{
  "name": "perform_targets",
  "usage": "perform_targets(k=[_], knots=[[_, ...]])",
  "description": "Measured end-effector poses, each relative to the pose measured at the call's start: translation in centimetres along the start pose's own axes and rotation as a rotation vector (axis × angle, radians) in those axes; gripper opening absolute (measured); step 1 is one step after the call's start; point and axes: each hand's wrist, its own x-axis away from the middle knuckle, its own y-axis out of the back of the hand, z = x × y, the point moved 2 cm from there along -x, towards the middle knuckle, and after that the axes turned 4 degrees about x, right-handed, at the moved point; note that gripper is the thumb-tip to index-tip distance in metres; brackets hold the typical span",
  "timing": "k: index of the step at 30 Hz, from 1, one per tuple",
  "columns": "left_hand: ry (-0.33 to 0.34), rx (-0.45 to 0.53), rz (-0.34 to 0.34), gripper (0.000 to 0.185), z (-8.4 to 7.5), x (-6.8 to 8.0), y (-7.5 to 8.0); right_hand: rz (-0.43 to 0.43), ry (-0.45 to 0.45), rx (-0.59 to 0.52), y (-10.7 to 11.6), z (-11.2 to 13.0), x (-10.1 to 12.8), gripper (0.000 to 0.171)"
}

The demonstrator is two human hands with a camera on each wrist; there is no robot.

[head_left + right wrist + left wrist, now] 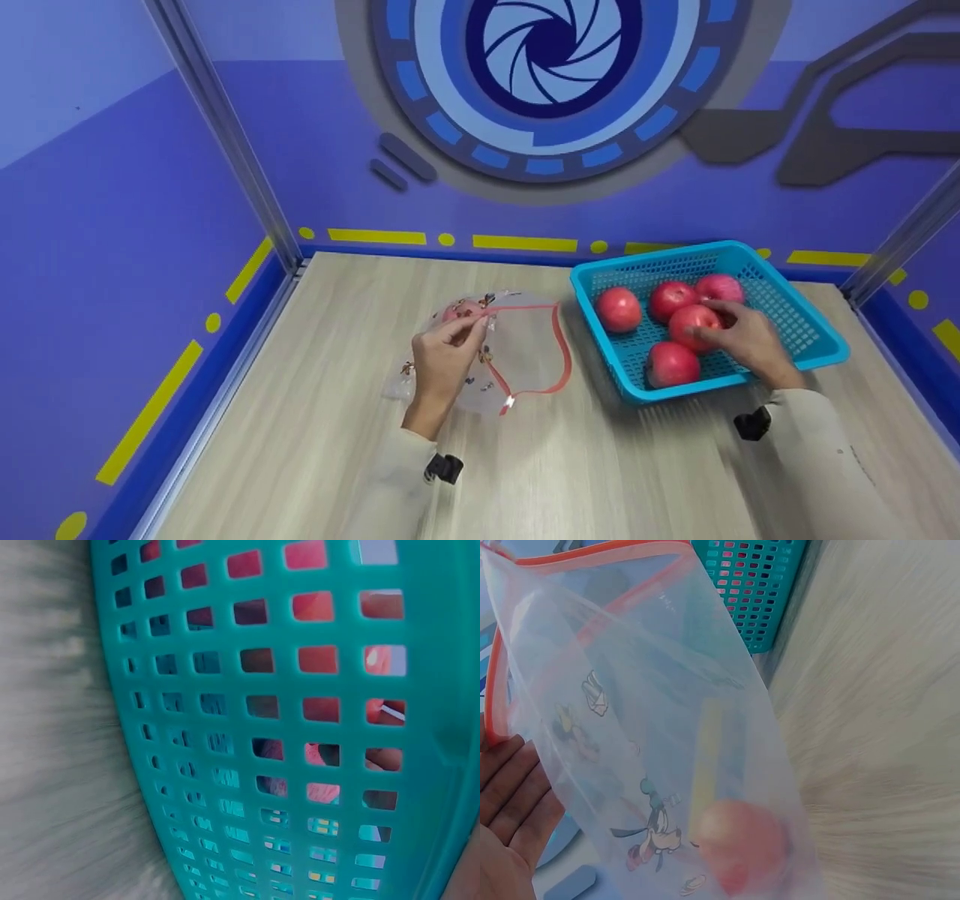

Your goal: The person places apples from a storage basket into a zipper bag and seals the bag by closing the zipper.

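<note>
My left hand [444, 360] pinches the red-orange edge of a clear zip bag [529, 349] printed with cartoon figures. The bag's mouth gapes toward the basket, and a white zip slider [509, 403] sits at its near corner. Inside the bag lies one apple, seen through the plastic in the left wrist view [742, 844]. Over in the blue plastic basket [825, 346], my right hand [750, 341] grips a red apple [688, 328] between thumb and fingers. Several other apples lie around it, one [619, 309] apart at the left. Basket mesh largely hides the right hand in the right wrist view.
The light wood table [300, 420] carries the bag left of centre and the basket at right. Blue printed panels [300, 150] stand behind and at both sides, with metal posts [232, 127] at the corners.
</note>
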Motion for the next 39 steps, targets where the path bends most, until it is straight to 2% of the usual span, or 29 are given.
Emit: perform_targets(k=[10,16,21,30,39], knots=[[0.008,-0.011,-0.015,0.007,0.0,0.2,-0.1,-0.040,0.025,-0.052,0.1,-0.1,0.5,0.079],[0.014,0.004,0.003,0.009,-0.1,0.0,-0.1,-0.063,0.005,-0.084,0.3,-0.4,0.7,0.082],[0.026,0.002,-0.013,0.009,0.0,-0.1,0.1,-0.086,0.005,-0.142,0.2,-0.3,0.7,0.086],[0.043,0.015,-0.012,0.009,-0.2,-0.4,-0.2,-0.113,-0.009,-0.184,0.5,-0.3,0.9,0.085],[0.122,0.044,0.015,0.009,-0.6,-0.6,-0.5,-0.221,-0.026,-0.232,0.2,1.0,1.5,0.081]])
